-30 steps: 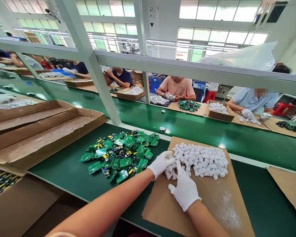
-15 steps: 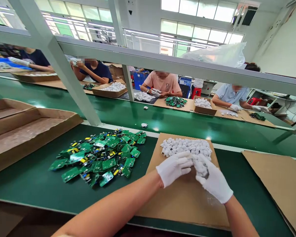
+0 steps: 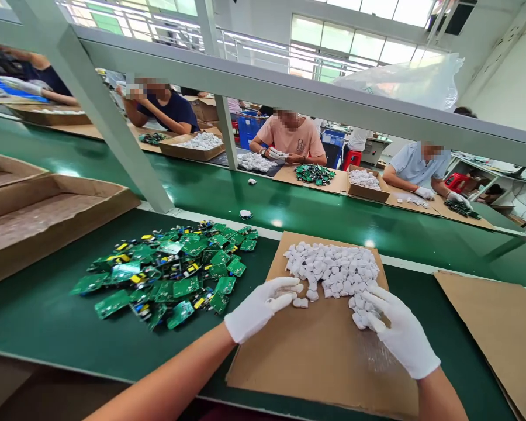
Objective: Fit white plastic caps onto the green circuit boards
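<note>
Small white plastic pieces (image 3: 333, 266) lie in a spread heap on the upper part of a brown cardboard sheet (image 3: 315, 362). My left hand (image 3: 265, 304), in a white glove, is beside the heap's left edge, fingers stretched out close to a couple of stray pieces. At the right edge my gloved right hand (image 3: 398, 327) has its fingers apart, touching or nearly touching several pieces there. No piece is visibly gripped in either hand. Left of the cardboard, green circuit boards (image 3: 184, 286) with yellow and blue parts form a loose pile on the dark green bench.
Empty cardboard trays (image 3: 48, 219) stand at the left. Another cardboard sheet (image 3: 495, 333) lies at the right. A green conveyor (image 3: 193, 190) runs behind the bench, carrying a couple of white pieces. A metal frame post (image 3: 127, 146) rises ahead. Co-workers sit across.
My hands have moved apart, the left going left and down, the right going right and down. The white pieces between them now lie spread on the cardboard. The camera view has shifted slightly.
</note>
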Demonstrator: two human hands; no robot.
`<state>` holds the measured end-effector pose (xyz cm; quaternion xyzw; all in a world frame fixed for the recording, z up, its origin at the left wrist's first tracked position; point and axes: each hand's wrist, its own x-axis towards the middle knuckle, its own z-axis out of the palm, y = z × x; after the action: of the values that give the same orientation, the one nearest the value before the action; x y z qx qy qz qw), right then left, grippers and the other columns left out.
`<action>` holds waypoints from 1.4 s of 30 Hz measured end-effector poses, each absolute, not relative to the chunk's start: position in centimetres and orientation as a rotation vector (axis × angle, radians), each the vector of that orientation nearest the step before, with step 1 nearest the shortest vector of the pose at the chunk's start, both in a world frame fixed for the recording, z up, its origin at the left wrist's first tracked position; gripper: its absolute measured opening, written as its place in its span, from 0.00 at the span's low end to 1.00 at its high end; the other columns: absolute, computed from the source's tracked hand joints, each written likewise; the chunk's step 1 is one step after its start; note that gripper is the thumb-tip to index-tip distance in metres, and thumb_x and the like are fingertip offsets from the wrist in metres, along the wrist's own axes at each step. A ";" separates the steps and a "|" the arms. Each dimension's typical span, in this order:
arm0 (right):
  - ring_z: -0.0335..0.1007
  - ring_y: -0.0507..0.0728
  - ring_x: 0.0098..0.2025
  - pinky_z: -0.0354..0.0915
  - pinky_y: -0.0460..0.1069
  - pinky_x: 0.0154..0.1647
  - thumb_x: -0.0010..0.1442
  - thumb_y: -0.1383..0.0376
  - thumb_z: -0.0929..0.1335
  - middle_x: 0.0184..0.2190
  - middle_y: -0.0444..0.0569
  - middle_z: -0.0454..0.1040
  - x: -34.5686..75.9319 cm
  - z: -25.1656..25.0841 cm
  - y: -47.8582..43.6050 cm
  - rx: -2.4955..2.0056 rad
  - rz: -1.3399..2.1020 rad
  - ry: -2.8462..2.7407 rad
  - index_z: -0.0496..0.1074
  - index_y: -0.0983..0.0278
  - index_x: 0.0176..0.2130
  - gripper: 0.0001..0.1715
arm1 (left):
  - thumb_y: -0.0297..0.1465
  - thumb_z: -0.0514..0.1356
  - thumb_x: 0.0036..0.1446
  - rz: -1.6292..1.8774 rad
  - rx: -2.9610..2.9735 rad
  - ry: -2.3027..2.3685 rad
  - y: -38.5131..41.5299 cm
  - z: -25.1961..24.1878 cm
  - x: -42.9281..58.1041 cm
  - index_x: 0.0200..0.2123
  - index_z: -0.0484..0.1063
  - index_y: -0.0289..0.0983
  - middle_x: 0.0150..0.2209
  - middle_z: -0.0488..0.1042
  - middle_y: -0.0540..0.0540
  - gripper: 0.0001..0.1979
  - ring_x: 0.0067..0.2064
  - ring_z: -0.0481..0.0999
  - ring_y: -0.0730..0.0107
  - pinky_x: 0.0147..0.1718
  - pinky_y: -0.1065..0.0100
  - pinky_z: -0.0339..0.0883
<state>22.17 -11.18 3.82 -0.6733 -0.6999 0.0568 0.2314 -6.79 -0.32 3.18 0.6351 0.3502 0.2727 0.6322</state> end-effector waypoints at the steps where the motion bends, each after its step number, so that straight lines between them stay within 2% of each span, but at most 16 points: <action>1: 0.64 0.61 0.52 0.63 0.56 0.52 0.57 0.66 0.63 0.51 0.49 0.69 21.1 4.1 -10.6 -1.814 0.126 -1.898 0.70 0.57 0.49 0.20 | 0.35 0.55 0.54 0.651 1.602 0.859 0.1 3.1 -7.8 0.48 0.66 0.36 0.49 0.71 0.40 0.18 0.48 0.71 0.62 0.49 0.60 0.63; 4: 0.69 0.59 0.46 0.65 0.55 0.48 0.57 0.66 0.62 0.44 0.48 0.74 16.9 4.2 -8.8 -1.702 0.085 -1.901 0.71 0.57 0.46 0.17 | 0.31 0.52 0.55 0.739 2.128 1.047 1.5 2.8 -10.4 0.48 0.68 0.39 0.50 0.70 0.43 0.17 0.52 0.68 0.63 0.52 0.59 0.59; 8: 0.68 0.57 0.45 0.64 0.52 0.46 0.57 0.69 0.63 0.44 0.46 0.74 11.3 2.7 -6.6 -1.631 0.150 -2.186 0.71 0.56 0.45 0.17 | 0.28 0.52 0.54 0.675 2.642 1.314 3.5 2.7 -13.1 0.46 0.70 0.40 0.52 0.68 0.44 0.16 0.57 0.60 0.56 0.55 0.52 0.53; 10: 0.67 0.60 0.44 0.64 0.53 0.43 0.55 0.69 0.65 0.47 0.50 0.72 9.7 1.6 -5.7 -1.686 0.042 -2.321 0.70 0.59 0.48 0.20 | 0.29 0.52 0.53 0.561 2.740 1.481 4.1 2.5 -14.0 0.47 0.70 0.41 0.55 0.65 0.43 0.17 0.59 0.57 0.52 0.55 0.48 0.48; 12: 0.68 0.61 0.42 0.64 0.52 0.38 0.53 0.70 0.66 0.45 0.52 0.73 9.2 0.6 -5.4 -1.721 -0.035 -2.425 0.69 0.60 0.48 0.21 | 0.30 0.53 0.53 0.452 2.765 1.610 4.4 2.1 -14.6 0.49 0.69 0.42 0.57 0.62 0.42 0.19 0.60 0.54 0.49 0.55 0.45 0.45; 15: 0.68 0.57 0.37 0.63 0.48 0.34 0.56 0.69 0.64 0.36 0.49 0.73 10.1 -0.3 -5.9 -1.761 0.011 -2.388 0.71 0.58 0.41 0.13 | 0.31 0.54 0.52 0.304 2.742 1.652 4.6 1.3 -15.4 0.49 0.68 0.42 0.58 0.60 0.42 0.20 0.61 0.53 0.48 0.55 0.44 0.41; 20: 0.66 0.54 0.29 0.61 0.48 0.32 0.53 0.70 0.63 0.29 0.44 0.69 12.1 -0.7 -6.9 -1.794 0.183 -2.215 0.66 0.61 0.33 0.06 | 0.32 0.55 0.51 0.204 2.651 1.581 4.9 1.1 -16.1 0.48 0.68 0.44 0.57 0.62 0.44 0.19 0.60 0.55 0.51 0.56 0.43 0.37; 23: 0.67 0.55 0.30 0.62 0.48 0.32 0.53 0.71 0.62 0.29 0.45 0.70 12.1 -1.5 -6.6 -1.680 0.231 -2.246 0.66 0.61 0.34 0.08 | 0.33 0.56 0.51 0.292 2.643 1.629 6.0 1.5 -16.1 0.47 0.69 0.43 0.56 0.63 0.42 0.18 0.60 0.54 0.51 0.56 0.44 0.33; 28: 0.71 0.56 0.36 0.64 0.48 0.36 0.57 0.68 0.60 0.34 0.48 0.73 12.1 -2.8 -6.0 -1.566 0.317 -2.057 0.68 0.61 0.42 0.13 | 0.38 0.63 0.42 0.183 2.629 1.579 8.3 1.8 -15.8 0.42 0.73 0.40 0.55 0.64 0.38 0.21 0.60 0.51 0.42 0.55 0.40 0.28; 30: 0.70 0.55 0.32 0.64 0.48 0.33 0.59 0.64 0.60 0.30 0.46 0.73 12.5 -2.8 -6.1 -1.559 0.421 -1.937 0.69 0.60 0.36 0.11 | 0.38 0.64 0.40 0.148 2.664 1.519 8.9 1.9 -15.8 0.40 0.75 0.40 0.54 0.66 0.38 0.20 0.60 0.52 0.42 0.54 0.40 0.26; 32: 0.66 0.53 0.24 0.62 0.46 0.26 0.61 0.60 0.58 0.22 0.44 0.70 13.0 -2.6 -6.2 -1.529 0.615 -1.801 0.68 0.61 0.27 0.16 | 0.36 0.64 0.41 0.161 2.688 1.503 9.2 2.1 -16.0 0.36 0.76 0.41 0.52 0.68 0.40 0.15 0.59 0.54 0.43 0.54 0.40 0.26; 35: 0.59 0.51 0.19 0.58 0.46 0.20 0.61 0.56 0.58 0.17 0.41 0.63 13.2 -1.8 -6.3 -1.445 0.867 -1.600 0.66 0.62 0.25 0.20 | 0.36 0.61 0.46 0.376 2.593 1.516 9.2 2.5 -16.0 0.32 0.76 0.41 0.50 0.70 0.43 0.09 0.59 0.56 0.47 0.56 0.43 0.30; 38: 0.59 0.51 0.21 0.60 0.45 0.22 0.56 0.56 0.64 0.21 0.40 0.64 12.6 -0.8 -6.3 -1.448 0.923 -1.508 0.68 0.62 0.34 0.12 | 0.40 0.58 0.49 0.755 2.203 1.448 8.5 3.1 -14.8 0.33 0.75 0.39 0.48 0.72 0.43 0.13 0.54 0.63 0.55 0.55 0.53 0.47; 40: 0.60 0.50 0.22 0.61 0.45 0.24 0.54 0.57 0.66 0.22 0.40 0.64 12.1 -0.3 -6.3 -1.466 0.933 -1.471 0.67 0.63 0.38 0.14 | 0.43 0.56 0.50 0.879 1.768 1.293 7.4 3.4 -12.9 0.36 0.73 0.37 0.44 0.73 0.42 0.17 0.46 0.70 0.60 0.45 0.61 0.61; 42: 0.59 0.50 0.20 0.60 0.44 0.21 0.57 0.55 0.63 0.20 0.40 0.64 11.9 0.0 -6.3 -1.459 0.959 -1.457 0.68 0.63 0.36 0.14 | 0.46 0.55 0.50 0.828 1.284 1.040 5.9 3.6 -10.3 0.38 0.70 0.35 0.40 0.74 0.40 0.21 0.37 0.73 0.65 0.31 0.68 0.64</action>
<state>11.94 -6.30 0.00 -0.5822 -0.5815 0.3826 0.4201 -10.25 5.90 3.56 0.5546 0.4490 0.3577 0.6024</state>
